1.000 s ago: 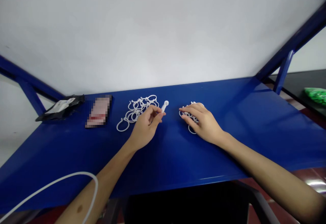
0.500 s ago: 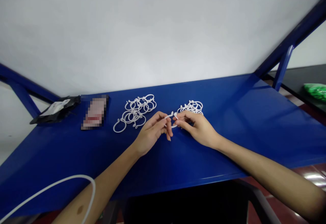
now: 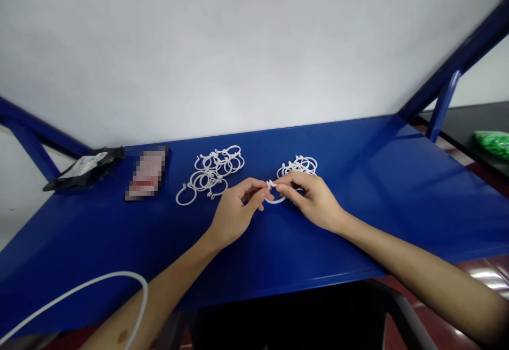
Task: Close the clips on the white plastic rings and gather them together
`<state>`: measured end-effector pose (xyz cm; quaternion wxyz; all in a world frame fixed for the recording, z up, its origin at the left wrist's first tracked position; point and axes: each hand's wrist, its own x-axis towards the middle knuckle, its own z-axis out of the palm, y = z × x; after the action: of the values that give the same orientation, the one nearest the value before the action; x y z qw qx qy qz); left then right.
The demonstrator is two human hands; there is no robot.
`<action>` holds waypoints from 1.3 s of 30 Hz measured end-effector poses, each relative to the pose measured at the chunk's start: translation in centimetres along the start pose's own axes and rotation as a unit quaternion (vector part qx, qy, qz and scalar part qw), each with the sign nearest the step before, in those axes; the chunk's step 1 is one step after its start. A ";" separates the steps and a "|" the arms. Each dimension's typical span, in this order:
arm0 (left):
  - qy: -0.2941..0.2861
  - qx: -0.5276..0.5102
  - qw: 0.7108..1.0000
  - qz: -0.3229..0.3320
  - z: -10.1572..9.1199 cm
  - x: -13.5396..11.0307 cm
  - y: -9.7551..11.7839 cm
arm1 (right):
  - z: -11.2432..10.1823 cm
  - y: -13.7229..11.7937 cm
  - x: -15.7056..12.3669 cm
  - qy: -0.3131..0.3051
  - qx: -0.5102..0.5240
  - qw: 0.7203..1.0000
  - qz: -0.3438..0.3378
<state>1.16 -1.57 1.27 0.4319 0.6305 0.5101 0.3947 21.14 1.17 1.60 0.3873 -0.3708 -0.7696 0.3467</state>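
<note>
Between my two hands, just above the blue table [image 3: 318, 260], is a white plastic curtain ring [image 3: 275, 200]. My left hand [image 3: 236, 209] is closed, thumb and fingers pinching the ring near its knobbed ends. From the other side my right hand [image 3: 312, 196] pinches the same ring close to those ends, which now meet or nearly meet; the fingertips partly hide them. Behind my right hand lies a small pile of similar white rings [image 3: 298, 164]. A looser, larger spread of white rings [image 3: 214, 167] lies beyond my left hand.
At the left back lie a blurred-out rectangular item [image 3: 147, 172] and a black plastic bag [image 3: 85, 169] with a white label. A white cable [image 3: 99, 276] loops over my left forearm. Blue frame bars [image 3: 441, 106] rise at both ends; a green packet [image 3: 493, 143] sits far right.
The gap between the ring's two knobbed ends has narrowed as my hands drew together. My left hand's fingers have moved up toward the ends. Both piles lie as before.
</note>
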 end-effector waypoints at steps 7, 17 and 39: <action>0.022 0.060 0.997 0.041 0.4 -0.4 0.7 | 0.1 -0.5 -0.3 -0.010 -0.023 0.999 -0.023; 0.016 0.139 0.982 0.123 0.6 -0.5 0.4 | 0.0 -0.4 -0.8 -0.048 -0.109 0.987 -0.108; 0.133 0.408 0.865 0.262 -2.4 1.6 -1.5 | -1.2 0.3 0.5 0.031 -0.186 0.979 -0.075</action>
<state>-1.29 0.55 0.68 -0.0550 0.8023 0.4941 0.3304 22.04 2.05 2.09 0.3601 -0.3884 -0.8339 0.1555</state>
